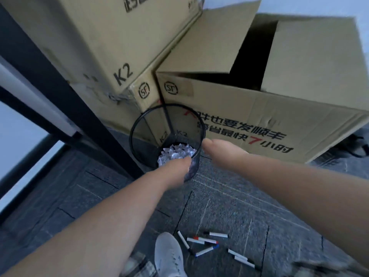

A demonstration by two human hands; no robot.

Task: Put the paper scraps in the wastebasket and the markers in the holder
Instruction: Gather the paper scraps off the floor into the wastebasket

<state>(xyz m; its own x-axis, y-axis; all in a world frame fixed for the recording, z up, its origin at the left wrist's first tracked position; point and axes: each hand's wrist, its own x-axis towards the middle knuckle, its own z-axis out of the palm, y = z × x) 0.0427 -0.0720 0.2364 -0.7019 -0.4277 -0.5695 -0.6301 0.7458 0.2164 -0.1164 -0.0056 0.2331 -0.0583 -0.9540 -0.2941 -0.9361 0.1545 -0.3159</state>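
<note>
- Markers lie scattered on floor, behind both hands, near shoe; long axes mixed.
- Scraps sit in wastebasket.
- Left hand inside basket, right hand at rim; finger state cannot be told.

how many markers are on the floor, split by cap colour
black-capped markers: 4
red-capped markers: 1
blue-capped markers: 1
total: 6

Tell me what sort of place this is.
Probably an office storage corner: stacked brown cardboard shipping boxes, a black wire-mesh wastebasket holding paper scraps, and grey carpet tiles strewn with whiteboard markers.
</note>
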